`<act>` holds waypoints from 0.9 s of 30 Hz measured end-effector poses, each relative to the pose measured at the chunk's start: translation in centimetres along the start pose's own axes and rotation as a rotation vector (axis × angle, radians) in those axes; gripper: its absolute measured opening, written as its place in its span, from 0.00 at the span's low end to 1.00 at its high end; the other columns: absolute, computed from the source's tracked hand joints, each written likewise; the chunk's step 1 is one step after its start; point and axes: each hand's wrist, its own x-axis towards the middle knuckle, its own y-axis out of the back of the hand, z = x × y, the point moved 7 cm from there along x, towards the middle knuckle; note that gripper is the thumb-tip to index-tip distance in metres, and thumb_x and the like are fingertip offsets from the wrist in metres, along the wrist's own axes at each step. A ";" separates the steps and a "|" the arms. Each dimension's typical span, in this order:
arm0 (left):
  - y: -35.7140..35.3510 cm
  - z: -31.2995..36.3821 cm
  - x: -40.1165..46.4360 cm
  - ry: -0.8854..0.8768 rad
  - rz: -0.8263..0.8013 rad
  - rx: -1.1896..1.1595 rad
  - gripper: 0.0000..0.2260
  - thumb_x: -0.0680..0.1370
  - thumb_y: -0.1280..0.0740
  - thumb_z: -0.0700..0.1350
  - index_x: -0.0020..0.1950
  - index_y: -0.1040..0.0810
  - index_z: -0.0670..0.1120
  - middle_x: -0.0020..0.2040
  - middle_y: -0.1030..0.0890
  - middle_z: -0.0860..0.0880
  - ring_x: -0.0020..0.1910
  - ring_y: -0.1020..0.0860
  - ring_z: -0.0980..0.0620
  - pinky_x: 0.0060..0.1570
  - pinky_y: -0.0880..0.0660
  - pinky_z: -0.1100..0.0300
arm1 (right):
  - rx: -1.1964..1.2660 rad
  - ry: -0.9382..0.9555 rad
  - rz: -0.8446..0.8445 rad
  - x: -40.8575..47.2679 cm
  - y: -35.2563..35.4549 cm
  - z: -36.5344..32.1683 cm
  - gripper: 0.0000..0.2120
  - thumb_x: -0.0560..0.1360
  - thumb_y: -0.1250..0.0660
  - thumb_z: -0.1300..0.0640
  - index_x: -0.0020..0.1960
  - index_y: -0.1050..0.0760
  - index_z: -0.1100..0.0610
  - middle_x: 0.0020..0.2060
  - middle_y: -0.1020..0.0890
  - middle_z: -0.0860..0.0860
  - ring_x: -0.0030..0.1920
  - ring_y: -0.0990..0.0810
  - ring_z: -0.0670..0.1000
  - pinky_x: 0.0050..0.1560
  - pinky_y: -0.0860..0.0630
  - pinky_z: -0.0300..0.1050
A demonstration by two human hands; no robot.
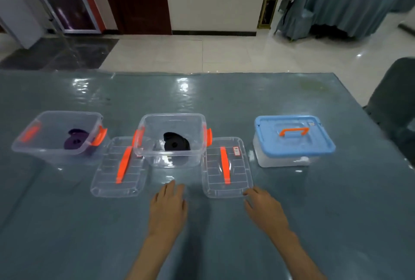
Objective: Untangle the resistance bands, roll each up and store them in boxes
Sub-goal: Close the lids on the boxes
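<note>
On a grey-blue table under glossy clear film [67, 223] stand three plastic boxes in a row. The left clear box with orange latches [33, 147] holds a rolled purple resistance band [75, 141]; the middle clear box [173, 156] holds a rolled black band [176, 142]. A clear lid with an orange handle [107, 181] lies between them, another [240, 174] right of the middle box. The right box wears a blue lid [294, 142]. The left hand [168, 208] rests flat on the table; the right hand [265, 208] has its fingertips touching the second lid's near corner

The frosted box under the closed blue plastic lid [294, 136] hides whatever it holds. The small white label [236, 151] on the right-hand clear lid is too small to read. The dark chair [397, 100] beside the grey-blue worktop [336, 212] is cut off by the right edge, and the rolled purple band [75, 141] is blurred through its clear box wall
</note>
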 end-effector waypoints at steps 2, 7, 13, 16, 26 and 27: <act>0.7 -2.5 1.0 -0.017 0.017 -0.003 0.20 0.70 0.21 0.37 0.61 0.16 0.42 0.64 0.17 0.39 0.62 0.18 0.37 0.56 0.20 0.42 | 0.002 -0.041 -0.014 0.2 -0.5 -1.4 0.15 0.85 0.40 0.53 0.69 0.23 0.50 0.67 0.21 0.45 0.64 0.21 0.48 0.59 0.25 0.43; 1.7 -6.8 4.1 -0.023 0.025 -0.016 0.20 0.78 0.28 0.42 0.70 0.21 0.46 0.74 0.24 0.42 0.71 0.25 0.40 0.67 0.26 0.42 | 0.024 -0.131 -0.054 1.1 -1.8 -4.1 0.14 0.83 0.37 0.53 0.68 0.23 0.48 0.67 0.22 0.45 0.65 0.21 0.49 0.60 0.26 0.45; 1.7 -8.4 7.6 -0.059 0.037 -0.021 0.29 0.78 0.28 0.42 0.79 0.29 0.47 0.80 0.31 0.41 0.79 0.32 0.38 0.73 0.31 0.40 | 0.148 -0.172 -0.083 4.6 -2.7 -5.1 0.19 0.81 0.33 0.55 0.72 0.24 0.49 0.69 0.21 0.48 0.68 0.21 0.52 0.67 0.28 0.45; 0.9 -8.5 9.3 -0.070 0.003 0.016 0.35 0.81 0.31 0.44 0.85 0.42 0.53 0.86 0.46 0.43 0.84 0.45 0.40 0.80 0.41 0.40 | 0.227 -0.198 -0.108 7.6 -3.3 -5.1 0.22 0.82 0.33 0.56 0.75 0.27 0.53 0.69 0.21 0.53 0.67 0.21 0.55 0.67 0.25 0.48; -2.3 -9.5 11.7 -0.021 -0.073 0.027 0.47 0.71 0.24 0.40 0.85 0.46 0.51 0.85 0.46 0.40 0.84 0.46 0.37 0.76 0.35 0.35 | 0.265 -0.351 -0.097 16.6 -6.4 -4.2 0.20 0.82 0.37 0.60 0.73 0.29 0.59 0.66 0.23 0.59 0.65 0.23 0.62 0.63 0.24 0.56; -2.6 -9.6 11.8 -0.020 -0.080 0.022 0.49 0.71 0.24 0.41 0.86 0.47 0.50 0.85 0.48 0.40 0.84 0.47 0.37 0.76 0.34 0.37 | 0.241 -0.363 -0.080 17.2 -6.6 -4.2 0.20 0.82 0.36 0.60 0.73 0.30 0.60 0.67 0.25 0.59 0.65 0.23 0.62 0.62 0.24 0.55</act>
